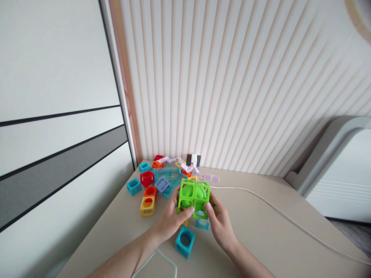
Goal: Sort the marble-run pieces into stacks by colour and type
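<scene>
Between my two hands is a pair of joined green cube blocks, open-framed with rounded green parts inside. My left hand grips the left side, its thumb across the lower front. On the right side, my right hand holds the blocks with its thumb at the lower right corner. Behind and below them, a light blue block and a bit of yellow show partly hidden. A blue cube block with a round hole lies on the table nearer to me, between my forearms.
Several loose blocks lie left: a red block, a blue block, a yellow block, a purple block. Behind them are clear blue pieces and a pale purple chain. A white cable crosses the table's right side.
</scene>
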A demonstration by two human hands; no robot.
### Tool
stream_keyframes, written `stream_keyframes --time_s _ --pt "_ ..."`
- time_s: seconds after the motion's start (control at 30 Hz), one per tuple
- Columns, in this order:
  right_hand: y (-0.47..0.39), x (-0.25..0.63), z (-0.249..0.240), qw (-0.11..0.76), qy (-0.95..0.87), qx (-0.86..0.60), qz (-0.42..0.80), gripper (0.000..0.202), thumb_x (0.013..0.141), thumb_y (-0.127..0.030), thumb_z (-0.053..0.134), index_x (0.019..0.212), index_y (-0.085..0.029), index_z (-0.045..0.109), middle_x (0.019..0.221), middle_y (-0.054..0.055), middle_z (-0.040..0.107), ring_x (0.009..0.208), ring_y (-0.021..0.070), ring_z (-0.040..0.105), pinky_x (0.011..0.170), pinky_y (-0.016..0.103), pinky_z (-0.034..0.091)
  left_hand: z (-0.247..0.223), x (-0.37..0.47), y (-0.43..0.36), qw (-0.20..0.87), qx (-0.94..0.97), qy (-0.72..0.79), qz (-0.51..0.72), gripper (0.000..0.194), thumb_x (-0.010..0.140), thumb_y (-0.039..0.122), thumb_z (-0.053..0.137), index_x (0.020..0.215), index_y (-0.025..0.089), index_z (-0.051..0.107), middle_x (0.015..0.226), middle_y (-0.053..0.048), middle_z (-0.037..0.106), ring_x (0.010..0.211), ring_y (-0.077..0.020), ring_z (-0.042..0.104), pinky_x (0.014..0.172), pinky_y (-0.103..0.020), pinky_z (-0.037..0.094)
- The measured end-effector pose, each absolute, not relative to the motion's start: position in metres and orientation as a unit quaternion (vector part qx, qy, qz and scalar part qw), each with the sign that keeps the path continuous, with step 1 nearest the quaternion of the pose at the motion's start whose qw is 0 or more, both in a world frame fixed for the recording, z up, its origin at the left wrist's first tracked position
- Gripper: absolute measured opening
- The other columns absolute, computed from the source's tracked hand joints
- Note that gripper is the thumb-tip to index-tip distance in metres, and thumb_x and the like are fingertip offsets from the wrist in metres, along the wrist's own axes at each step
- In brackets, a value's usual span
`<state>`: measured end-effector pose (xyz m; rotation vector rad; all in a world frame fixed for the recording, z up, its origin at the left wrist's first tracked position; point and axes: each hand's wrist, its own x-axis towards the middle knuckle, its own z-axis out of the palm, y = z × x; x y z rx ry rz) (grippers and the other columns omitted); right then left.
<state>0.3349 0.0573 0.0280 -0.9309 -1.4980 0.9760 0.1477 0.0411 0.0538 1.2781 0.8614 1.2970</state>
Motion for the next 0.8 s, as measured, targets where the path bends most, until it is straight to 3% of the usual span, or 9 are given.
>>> stream_keyframes --time_s 0.2,0.4,0.8 --pt "0.0561 0.3329 0.0255 0.53 -0.648 -0.386 0.387 0.054 0.093 -0.051 0.064 0.14 -0.026 0.058 0.129 0.009 0.07 0.108 0.0278 0.067 0.093 0.04 0.056 0.055 0.148 0.0389 0.523 0.537 0.371 0.548 0.058 0.082 0.033 0.078 0.132 0.025 0.05 0.126 -0.008 0.07 0.118 -0.029 0.066 0.101 -0.042 0.052" --pt "0.0545 0.3343 0.0297 0.511 -0.654 -0.385 0.404 0.05 0.094 -0.052 0.062 0.135 -0.024 0.063 0.12 0.01 0.073 0.101 0.0289 0.068 0.095 0.044 0.055 0.0598 0.1492 0.0363 0.525 0.525 0.37 0.558 0.051 0.081 0.035 0.079 0.124 0.024 0.054 0.119 -0.009 0.072 0.111 -0.0299 0.069 0.095 -0.042 0.056" --pt "0.0518 0.3336 0.0314 0.493 -0.633 -0.368 0.47 0.044 0.094 -0.051 0.062 0.128 -0.023 0.067 0.119 0.011 0.073 0.105 0.0306 0.069 0.095 0.043 0.055 0.0579 0.1485 0.0365 0.523 0.527 0.372 0.557 0.05 0.08 0.033 0.079 0.123 0.024 0.054 0.117 -0.008 0.072 0.11 -0.0292 0.07 0.094 -0.041 0.057"
